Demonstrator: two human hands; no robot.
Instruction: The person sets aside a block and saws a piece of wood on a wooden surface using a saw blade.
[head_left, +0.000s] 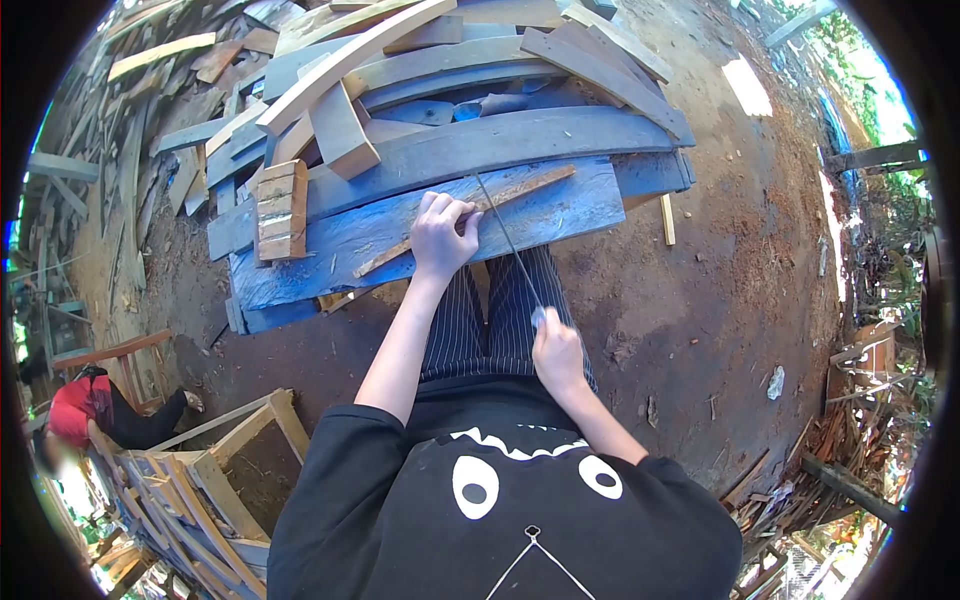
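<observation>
My left hand [444, 236] is closed over a narrow wooden strip [540, 187], holding it against the worn blue plank [320, 270] in front of me. My right hand [558, 352] grips the pale handle of a long, thin, dark tool, which looks like a saw [510, 236] seen edge-on. Its blade slants up and away, crossing the strip just right of my left hand. Whether the edge has cut into the wood cannot be made out. On the plank's left end lies a chunky wooden block [282, 212] with pale bands.
Curved and straight boards [450, 145] are stacked behind the plank. A large heap of scrap wood [120, 120] covers the ground at far left. Lower left, a person in red [85, 410] is beside a wooden frame [235, 465]. Reddish dirt [690, 310] stretches to the right.
</observation>
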